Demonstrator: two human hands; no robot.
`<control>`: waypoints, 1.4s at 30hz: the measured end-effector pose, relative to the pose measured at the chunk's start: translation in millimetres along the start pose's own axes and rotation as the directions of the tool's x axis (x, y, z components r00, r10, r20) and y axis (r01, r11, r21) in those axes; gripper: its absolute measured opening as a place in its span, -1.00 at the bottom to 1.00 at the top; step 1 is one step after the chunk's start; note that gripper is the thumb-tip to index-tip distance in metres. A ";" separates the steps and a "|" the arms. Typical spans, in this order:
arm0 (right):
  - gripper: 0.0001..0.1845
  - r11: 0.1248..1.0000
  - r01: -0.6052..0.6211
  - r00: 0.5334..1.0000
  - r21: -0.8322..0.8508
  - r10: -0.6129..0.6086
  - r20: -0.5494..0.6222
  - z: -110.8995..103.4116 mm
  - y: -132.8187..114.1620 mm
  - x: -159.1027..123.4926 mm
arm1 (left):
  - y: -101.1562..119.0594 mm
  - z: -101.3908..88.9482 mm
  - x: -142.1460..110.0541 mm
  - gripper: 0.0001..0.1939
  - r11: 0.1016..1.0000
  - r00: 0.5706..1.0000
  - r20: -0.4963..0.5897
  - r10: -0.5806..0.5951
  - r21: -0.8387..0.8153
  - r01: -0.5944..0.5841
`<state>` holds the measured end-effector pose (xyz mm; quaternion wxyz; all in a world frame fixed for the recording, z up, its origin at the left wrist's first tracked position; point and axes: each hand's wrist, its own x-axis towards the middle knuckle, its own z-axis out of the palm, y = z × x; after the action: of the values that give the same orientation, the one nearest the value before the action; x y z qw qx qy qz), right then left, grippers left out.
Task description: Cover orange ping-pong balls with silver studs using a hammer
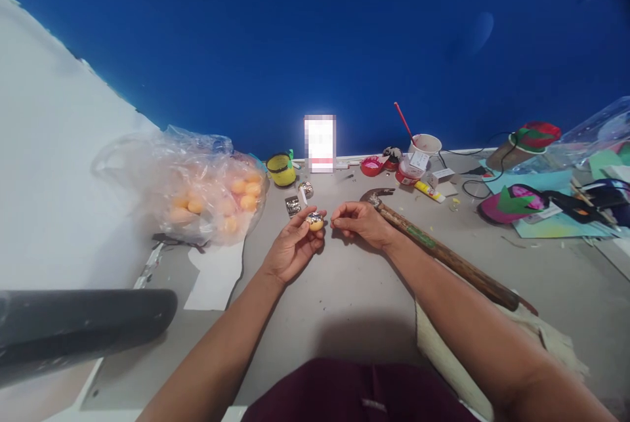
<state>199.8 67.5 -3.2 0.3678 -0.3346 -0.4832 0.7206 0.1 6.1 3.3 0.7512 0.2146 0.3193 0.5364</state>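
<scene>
Between the thumb and fingers of my left hand (291, 245) is a small orange ball (315, 226), its upper part covered in shiny silver. It looks like a table tennis ball. My right hand (363, 224) is a short way to the right, thumb and forefinger pinched together; anything between them is too small to make out. Just beyond my left hand lie a flat, shiny silver piece (293, 206) and another silvery round thing (306, 188) with a white strip in front of it.
A clear plastic bag (211, 179) of orange balls sits at left. A hammer (433, 245) lies beside my right forearm. Toward the blue wall stand a yellow cup (281, 170), a red-rimmed lid (371, 166) and a white cup (425, 144). A yellow tube (430, 192) lies nearby.
</scene>
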 end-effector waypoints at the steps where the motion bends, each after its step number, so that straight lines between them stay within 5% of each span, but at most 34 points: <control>1: -0.59 1.000 0.002 1.000 0.001 -0.002 0.001 0.1 -0.4 0.1 | 0.2 0.2 -0.1 -0.59 1.000 1.000 -0.004 -0.007 -0.007 0.007; 26: -0.62 1.000 0.005 1.000 -0.020 -0.004 0.027 -2.0 3.6 -0.7 | -2.3 -1.0 0.6 -0.59 0.999 1.000 -0.003 -0.031 -0.014 0.031; 35: -0.60 0.997 -0.006 0.999 0.075 0.003 0.040 15.8 -4.0 -6.1 | -3.0 -1.3 1.1 -0.59 1.000 1.000 -0.022 -0.011 0.025 0.012; 42: -0.58 0.996 0.002 1.000 0.088 0.000 -0.028 9.9 -1.9 -1.7 | -2.6 0.1 1.4 -0.58 0.999 1.000 0.001 -0.016 -0.030 0.016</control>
<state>192.8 62.0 1.8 0.3892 -0.3277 -0.4460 0.7363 2.2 6.6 1.3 0.7586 0.2010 0.3129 0.5349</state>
